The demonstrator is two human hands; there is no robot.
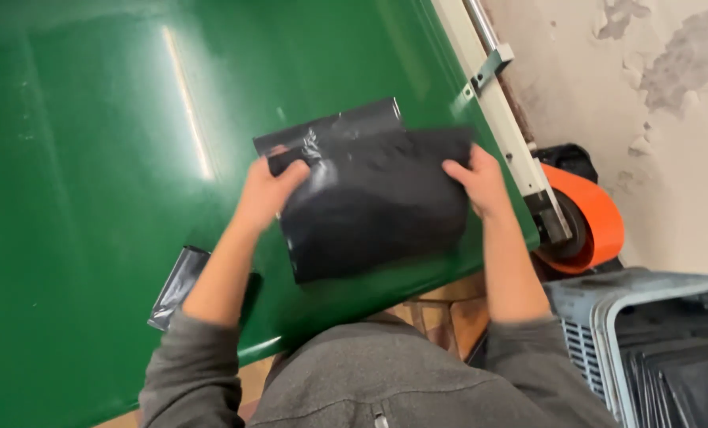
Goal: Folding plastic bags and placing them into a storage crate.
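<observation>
- Glossy green belt [92, 158] fills the view, light streaking across it, with a white side rail [501, 119] running along its right edge and a patchy, peeling wall [647, 95] beyond.
- Centre of the action: a black plastic mailer bag [370, 206] lying flat on the belt near the person's edge, its flap end folded and shiny at the upper left.
- Left hand [265, 190] is on the bag's left edge, thumb clamped over the top of the film, fingers curled under it, so that's a pinch grip on the bag.
- Right hand [481, 182] grips the bag's right edge, fingers wrapped over the corner, close to the rail.
- Both forearms are bare, grey sleeves [179, 372] pushed up at the elbows.
- Just left of the left forearm, a second small black packet [178, 285] sits on the belt, apart from the hands.
- Off the belt's end on the right, an orange roller [600, 222] shows below the rail.
- Bottom right corner: a grey plastic crate [600, 333] holding dark bags stacked upright.
</observation>
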